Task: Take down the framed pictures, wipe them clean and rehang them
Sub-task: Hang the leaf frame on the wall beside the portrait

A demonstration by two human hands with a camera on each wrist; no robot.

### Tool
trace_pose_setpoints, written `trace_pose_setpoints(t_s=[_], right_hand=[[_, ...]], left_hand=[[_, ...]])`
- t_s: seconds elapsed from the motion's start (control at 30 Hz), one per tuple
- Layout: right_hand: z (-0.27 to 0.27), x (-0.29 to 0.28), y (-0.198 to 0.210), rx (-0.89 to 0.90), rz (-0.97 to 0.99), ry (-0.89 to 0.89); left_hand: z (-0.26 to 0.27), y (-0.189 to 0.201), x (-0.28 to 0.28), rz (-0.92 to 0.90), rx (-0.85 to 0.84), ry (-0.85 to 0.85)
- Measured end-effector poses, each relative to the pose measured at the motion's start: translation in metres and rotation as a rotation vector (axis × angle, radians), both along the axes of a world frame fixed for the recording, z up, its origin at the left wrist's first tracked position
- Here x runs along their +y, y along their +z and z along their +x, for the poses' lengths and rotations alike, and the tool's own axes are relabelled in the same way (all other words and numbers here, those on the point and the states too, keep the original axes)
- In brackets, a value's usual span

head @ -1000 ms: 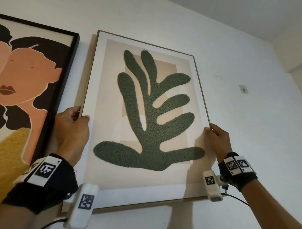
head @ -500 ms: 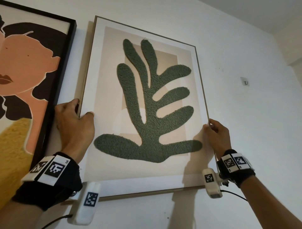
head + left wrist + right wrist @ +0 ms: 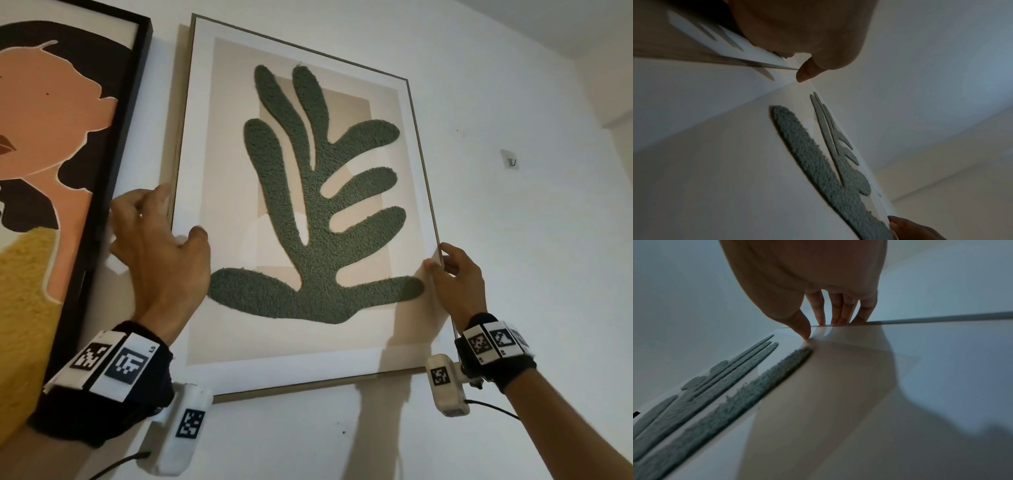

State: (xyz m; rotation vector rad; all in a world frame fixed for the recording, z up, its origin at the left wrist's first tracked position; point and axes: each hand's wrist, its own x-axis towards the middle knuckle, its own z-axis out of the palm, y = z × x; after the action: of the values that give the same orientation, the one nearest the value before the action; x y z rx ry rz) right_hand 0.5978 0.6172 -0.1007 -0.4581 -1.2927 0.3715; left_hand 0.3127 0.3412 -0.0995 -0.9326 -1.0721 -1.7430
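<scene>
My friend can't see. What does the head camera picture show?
Two hands hold a light-framed picture of a green leaf against a white wall: the left hand grips its left edge, the right hand its right edge. A black-framed portrait hangs beside it on the left.

Both arms reach upward. The left hand [image 3: 161, 253] grips the leaf picture [image 3: 308, 346] by one side edge, thumb in front; the right hand [image 3: 457, 277] pinches the opposite edge, fingers behind, thumb in front.

You see a glossy pane [image 3: 394, 219] over a rough, woolly green leaf [image 3: 318, 212]; the thin frame [image 3: 308, 382] looks like wood.
</scene>
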Motion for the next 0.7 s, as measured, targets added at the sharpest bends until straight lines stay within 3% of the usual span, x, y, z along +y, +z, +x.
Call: trace_pose_setpoints(t_s=[0.17, 0.3, 0.7], right_hand=[[0.008, 0.008, -0.005, 0.009, -0.017, 0.001], [0.013, 0.013, -0.006, -0.007, -0.022, -0.005], [0.011, 0.018, -0.006, -0.019, -0.043, 0.069]], left_hand=[[0.016, -0.005, 0.007, -0.072, -0.009, 0.035], [0.020, -0.007, 0.010, -0.103, -0.116, 0.003], [0.007, 0.008, 0.014, -0.198, -0.212, -0.026]])
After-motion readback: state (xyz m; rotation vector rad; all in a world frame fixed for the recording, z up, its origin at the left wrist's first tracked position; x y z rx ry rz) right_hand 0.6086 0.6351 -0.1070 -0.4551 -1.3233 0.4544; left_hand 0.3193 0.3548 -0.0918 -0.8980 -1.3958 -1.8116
